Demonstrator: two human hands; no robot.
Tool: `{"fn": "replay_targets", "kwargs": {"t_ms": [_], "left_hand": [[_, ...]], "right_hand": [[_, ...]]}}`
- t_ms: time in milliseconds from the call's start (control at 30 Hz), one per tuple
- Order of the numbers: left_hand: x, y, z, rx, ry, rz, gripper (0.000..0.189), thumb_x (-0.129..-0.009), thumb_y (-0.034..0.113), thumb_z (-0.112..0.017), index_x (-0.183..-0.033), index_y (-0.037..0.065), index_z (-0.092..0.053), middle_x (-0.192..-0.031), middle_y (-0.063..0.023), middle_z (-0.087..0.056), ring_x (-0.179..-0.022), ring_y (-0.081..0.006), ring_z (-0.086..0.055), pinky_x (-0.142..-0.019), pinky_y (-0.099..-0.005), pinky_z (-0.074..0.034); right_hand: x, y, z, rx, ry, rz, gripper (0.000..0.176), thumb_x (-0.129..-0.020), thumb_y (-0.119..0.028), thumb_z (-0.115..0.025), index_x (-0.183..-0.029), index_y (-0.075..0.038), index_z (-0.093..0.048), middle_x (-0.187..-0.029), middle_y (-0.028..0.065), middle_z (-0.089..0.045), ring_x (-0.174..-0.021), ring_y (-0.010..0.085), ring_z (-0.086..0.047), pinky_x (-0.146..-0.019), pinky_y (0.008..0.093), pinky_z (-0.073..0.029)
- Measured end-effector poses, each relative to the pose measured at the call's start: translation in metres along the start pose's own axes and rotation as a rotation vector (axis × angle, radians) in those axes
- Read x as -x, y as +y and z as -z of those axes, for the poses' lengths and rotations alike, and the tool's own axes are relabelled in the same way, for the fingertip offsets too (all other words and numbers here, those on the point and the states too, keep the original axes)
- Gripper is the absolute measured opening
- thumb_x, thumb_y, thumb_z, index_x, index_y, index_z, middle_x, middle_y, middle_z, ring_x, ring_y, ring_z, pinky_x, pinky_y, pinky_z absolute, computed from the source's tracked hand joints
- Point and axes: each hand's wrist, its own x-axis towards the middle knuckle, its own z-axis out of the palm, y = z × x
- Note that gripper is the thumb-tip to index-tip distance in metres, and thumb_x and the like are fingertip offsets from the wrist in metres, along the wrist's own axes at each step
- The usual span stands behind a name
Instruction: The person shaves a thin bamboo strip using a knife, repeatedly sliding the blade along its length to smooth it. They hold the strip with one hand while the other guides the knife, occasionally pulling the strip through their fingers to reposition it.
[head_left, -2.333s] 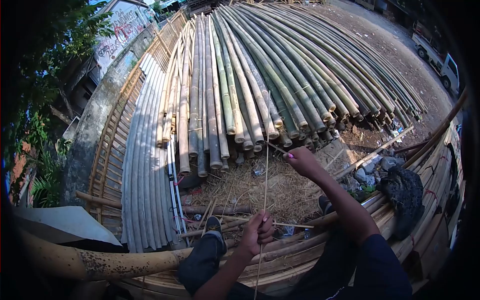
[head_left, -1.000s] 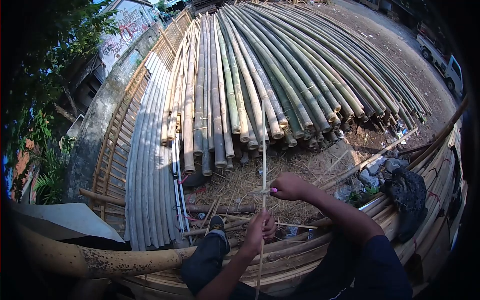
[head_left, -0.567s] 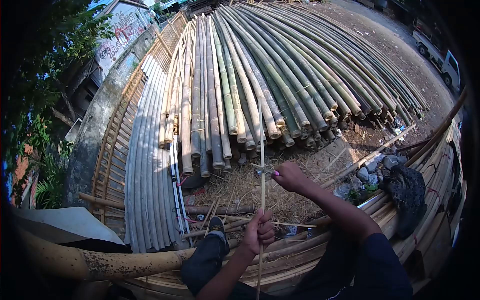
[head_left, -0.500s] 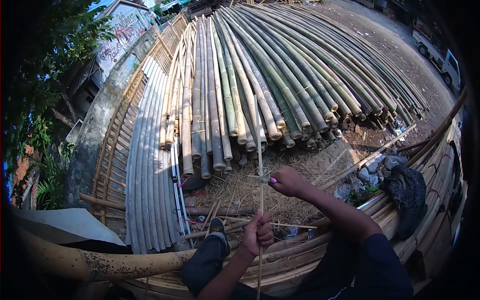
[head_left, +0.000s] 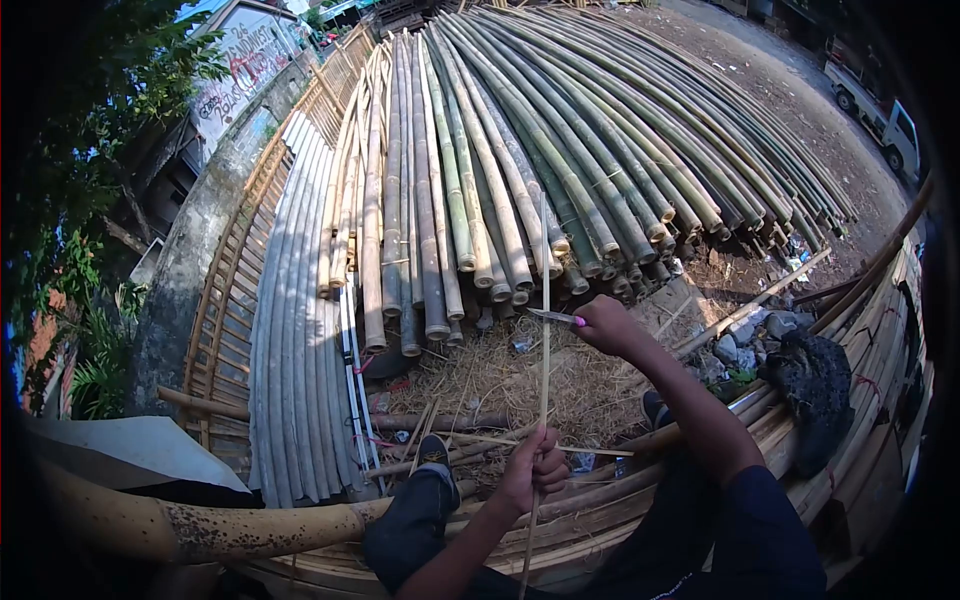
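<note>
My left hand (head_left: pixel 535 470) is closed round a thin, pale bamboo strip (head_left: pixel 544 375) that stands nearly upright in front of me. Its lower end runs down past my wrist between my legs. Above and to the right, my right hand (head_left: pixel 605 325) grips a knife (head_left: pixel 556 317) with a pink handle. The knife's blade points left and crosses the upper part of the strip; whether it touches the strip cannot be made out.
A big stack of bamboo poles (head_left: pixel 580 160) fills the far ground. Corrugated sheets (head_left: pixel 290 330) and a bamboo ladder-like frame (head_left: pixel 225 320) lie at left. A thick pole (head_left: pixel 260 530) crosses lower left. Split bamboo (head_left: pixel 850 400) and a black bundle (head_left: pixel 812 390) are at right.
Both hands have shifted to the right with the strip and knife. My right hand and the knife are also higher, and a second shoe now shows behind the right forearm.
</note>
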Motion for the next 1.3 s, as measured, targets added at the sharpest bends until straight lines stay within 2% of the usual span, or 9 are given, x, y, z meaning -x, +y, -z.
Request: {"fn": "replay_targets", "kwargs": {"t_ms": [233, 367, 533, 667, 767, 900, 967, 1133, 1300], "left_hand": [[0.005, 0.011, -0.007, -0.195, 0.227, -0.148, 0.033, -0.099, 0.039, -0.034, -0.074, 0.017, -0.033, -0.05, 0.006, -0.021, -0.039, -0.0056, -0.02, -0.035, -0.0214, -0.016], [0.007, -0.012, -0.014, -0.252, 0.207, -0.086, 0.033, -0.099, 0.039, -0.034, -0.075, 0.017, -0.033, -0.05, 0.0058, -0.021, -0.04, -0.0055, -0.019, -0.036, -0.0215, -0.016], [0.005, -0.011, -0.014, -0.053, 0.073, 0.006, 0.032, -0.099, 0.038, -0.034, -0.075, 0.016, -0.032, -0.049, 0.0057, -0.02, -0.039, -0.0056, -0.02, -0.035, -0.0206, -0.017], [0.005, 0.003, 0.0, 0.091, -0.104, 0.022, 0.034, -0.099, 0.04, -0.034, -0.075, 0.017, -0.033, -0.05, 0.0057, -0.02, -0.041, -0.0056, -0.019, -0.037, -0.0217, -0.017], [0.005, 0.008, -0.009, -0.459, 0.319, -0.229, 0.032, -0.099, 0.034, -0.037, -0.075, 0.014, -0.035, -0.052, 0.0059, -0.025, -0.041, -0.0042, -0.023, -0.037, -0.0209, -0.021], [0.005, -0.001, 0.002, -1.063, 0.51, -0.397, 0.031, -0.099, 0.031, -0.038, -0.079, 0.008, -0.039, -0.053, -0.0015, -0.038, -0.04, -0.0123, -0.037, -0.039, -0.0282, -0.03], [0.012, 0.002, -0.021, -1.61, 0.674, -0.402, 0.033, -0.098, 0.031, -0.038, -0.086, 0.0, -0.042, -0.063, -0.0208, -0.057, -0.061, -0.0377, -0.06, -0.053, -0.0432, -0.045], [0.006, -0.002, -0.013, -1.775, 0.72, -0.405, 0.032, -0.096, 0.028, -0.042, -0.089, -0.003, -0.043, -0.07, -0.0283, -0.058, -0.07, -0.0461, -0.059, -0.055, -0.0505, -0.046], [0.006, 0.001, -0.013, -1.788, 0.851, -0.296, 0.032, -0.095, 0.026, -0.045, -0.085, -0.004, -0.041, -0.07, -0.0256, -0.055, -0.07, -0.0452, -0.057, -0.06, -0.05, -0.042]], "right_hand": [[0.015, -0.075, -0.019, -0.006, -0.333, 0.403, 0.023, -0.074, -0.028, -0.057, -0.064, -0.007, -0.061, -0.058, 0.0156, -0.057, -0.06, 0.0369, -0.059, -0.057, 0.0473, -0.046], [-0.006, -0.011, -0.016, 0.095, -0.03, -0.192, 0.026, -0.075, -0.027, -0.054, -0.064, -0.005, -0.062, -0.064, 0.0206, -0.059, -0.065, 0.0387, -0.06, -0.06, 0.0492, -0.047], [-0.001, 0.024, 0.014, -0.031, 0.062, -0.319, 0.026, -0.075, -0.024, -0.053, -0.064, -0.002, -0.061, -0.065, 0.0209, -0.058, -0.064, 0.0393, -0.059, -0.061, 0.0492, -0.045], [0.002, -0.027, -0.006, -0.158, -0.195, 0.162, 0.029, -0.076, -0.028, -0.057, -0.06, -0.004, -0.056, -0.059, 0.0187, -0.054, -0.064, 0.0383, -0.056, -0.06, 0.0491, -0.042], [0.012, -0.07, -0.013, -0.025, -0.281, 0.322, 0.026, -0.073, -0.027, -0.057, -0.061, -0.005, -0.059, -0.058, 0.017, -0.057, -0.06, 0.0385, -0.058, -0.059, 0.0472, -0.047], [0.014, -0.072, -0.01, 0.094, -0.252, 0.205, 0.025, -0.073, -0.027, -0.056, -0.064, -0.004, -0.062, -0.06, 0.0175, -0.058, -0.062, 0.038, -0.06, -0.06, 0.0472, -0.048], [0.007, -0.048, -0.018, 0.077, -0.152, 0.03, 0.025, -0.073, -0.026, -0.055, -0.063, -0.004, -0.061, -0.061, 0.0183, -0.058, -0.062, 0.0383, -0.059, -0.06, 0.0481, -0.047], [0.005, -0.032, -0.014, 0.064, -0.139, -0.267, 0.026, -0.075, -0.026, -0.054, -0.065, -0.004, -0.063, -0.065, 0.0199, -0.06, -0.065, 0.0387, -0.06, -0.062, 0.0486, -0.048], [0.015, -0.071, -0.031, 0.057, -0.396, 0.111, 0.026, -0.074, -0.027, -0.056, -0.065, -0.004, -0.063, -0.061, 0.0183, -0.059, -0.062, 0.038, -0.06, -0.06, 0.0471, -0.049]]}}
